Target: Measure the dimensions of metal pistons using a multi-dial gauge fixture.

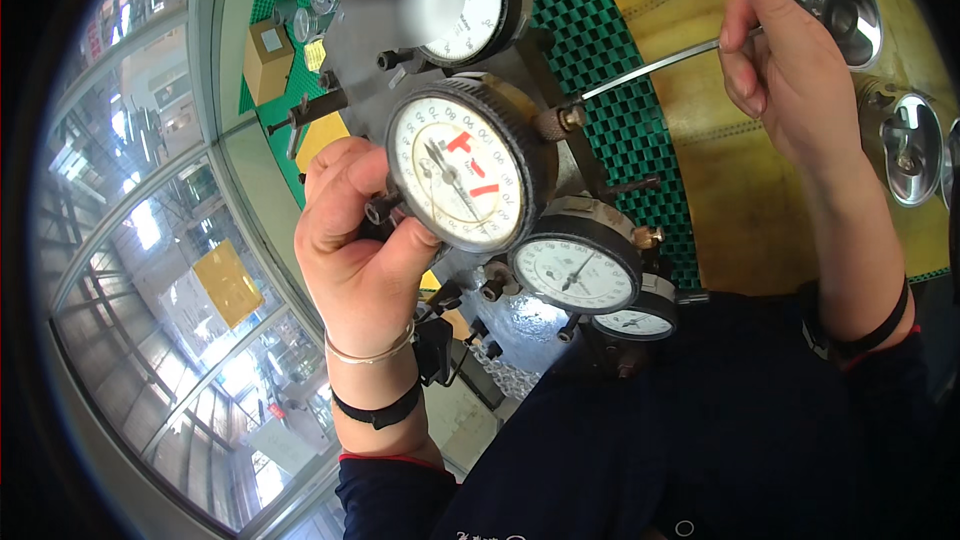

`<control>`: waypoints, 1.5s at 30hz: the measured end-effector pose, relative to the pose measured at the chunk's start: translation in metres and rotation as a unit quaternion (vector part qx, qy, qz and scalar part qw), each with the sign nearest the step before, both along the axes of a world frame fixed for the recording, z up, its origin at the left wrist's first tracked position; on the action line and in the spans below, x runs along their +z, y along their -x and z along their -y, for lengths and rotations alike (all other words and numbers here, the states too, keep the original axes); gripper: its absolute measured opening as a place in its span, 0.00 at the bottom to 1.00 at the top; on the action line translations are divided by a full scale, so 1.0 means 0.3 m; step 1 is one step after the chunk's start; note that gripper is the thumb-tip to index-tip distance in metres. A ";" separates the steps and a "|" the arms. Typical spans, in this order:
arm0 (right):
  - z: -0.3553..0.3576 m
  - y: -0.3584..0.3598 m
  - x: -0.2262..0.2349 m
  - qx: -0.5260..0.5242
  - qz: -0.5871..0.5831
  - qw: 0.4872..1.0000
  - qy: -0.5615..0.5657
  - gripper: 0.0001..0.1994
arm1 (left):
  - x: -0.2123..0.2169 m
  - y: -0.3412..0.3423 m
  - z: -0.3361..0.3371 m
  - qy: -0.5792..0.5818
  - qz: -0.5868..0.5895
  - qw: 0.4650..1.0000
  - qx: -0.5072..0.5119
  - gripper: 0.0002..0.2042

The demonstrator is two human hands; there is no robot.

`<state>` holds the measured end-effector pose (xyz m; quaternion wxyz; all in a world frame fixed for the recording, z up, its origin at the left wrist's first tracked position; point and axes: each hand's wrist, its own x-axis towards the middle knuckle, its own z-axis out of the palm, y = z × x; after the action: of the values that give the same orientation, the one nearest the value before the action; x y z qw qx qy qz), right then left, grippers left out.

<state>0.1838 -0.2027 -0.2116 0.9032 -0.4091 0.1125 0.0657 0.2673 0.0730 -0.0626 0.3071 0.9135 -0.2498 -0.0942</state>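
My left hand point(355, 245) grips the left rim of a large round dial gauge point(460, 165) with a white face and two red marks. My thumb rests on its lower edge beside a small black knob point(381, 208). My right hand point(785, 65) pinches the end of a thin metal rod point(650, 67) whose tip reaches a brass fitting point(570, 118) at the gauge's upper right. Further dial gauges sit on the same grey fixture: one above point(470, 2), two smaller ones below point(578, 273) point(632, 322).
A green grid mat point(625, 120) and a yellow surface point(720, 170) lie behind the fixture. Shiny round metal cups point(835, 2) point(910, 145) stand at the right. A cardboard box point(268, 58) sits upper left. Glass panes fill the left side.
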 end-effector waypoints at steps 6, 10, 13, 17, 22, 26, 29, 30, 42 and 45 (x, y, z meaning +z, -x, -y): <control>-0.077 -0.016 0.013 -0.162 -0.152 0.975 -0.020 0.25 | 0.026 0.004 0.027 -0.073 0.101 0.989 -0.074 0.36; -0.057 -0.035 0.094 -0.137 -0.203 0.967 0.069 0.25 | 0.061 0.022 -0.055 -0.174 0.077 0.981 -0.040 0.49; -0.055 -0.040 0.106 -0.134 -0.216 0.965 0.066 0.25 | 0.027 0.065 -0.058 -0.116 -0.023 0.991 0.066 0.49; -0.055 -0.045 0.117 -0.134 -0.221 0.964 0.056 0.26 | 0.015 0.053 -0.089 -0.160 0.031 0.986 0.036 0.47; -0.029 0.002 0.027 -0.092 -0.083 0.991 -0.050 0.22 | 0.011 0.051 -0.129 -0.158 0.038 0.987 0.004 0.47; -0.028 0.010 0.006 -0.091 -0.063 0.992 -0.051 0.21 | 0.010 0.046 -0.130 -0.151 0.047 0.987 -0.005 0.47; -0.035 0.018 -0.008 -0.091 -0.050 0.993 -0.057 0.21 | 0.016 0.043 -0.123 -0.146 0.028 0.988 0.033 0.46; -0.038 0.021 -0.013 -0.091 -0.045 0.993 -0.059 0.21 | 0.017 0.037 -0.126 -0.149 0.027 0.988 0.032 0.46; -0.044 0.036 -0.034 -0.091 0.017 0.994 -0.063 0.21 | 0.015 0.027 -0.132 -0.149 0.019 0.988 0.039 0.46; -0.050 0.040 -0.020 -0.088 0.026 0.994 -0.062 0.21 | 0.023 0.034 -0.129 -0.144 0.008 0.988 0.058 0.46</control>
<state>0.1716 -0.1877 -0.2176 0.9315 -0.3428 0.1198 -0.0180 0.2572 0.1118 -0.0557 0.1749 0.9619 -0.1824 -0.1039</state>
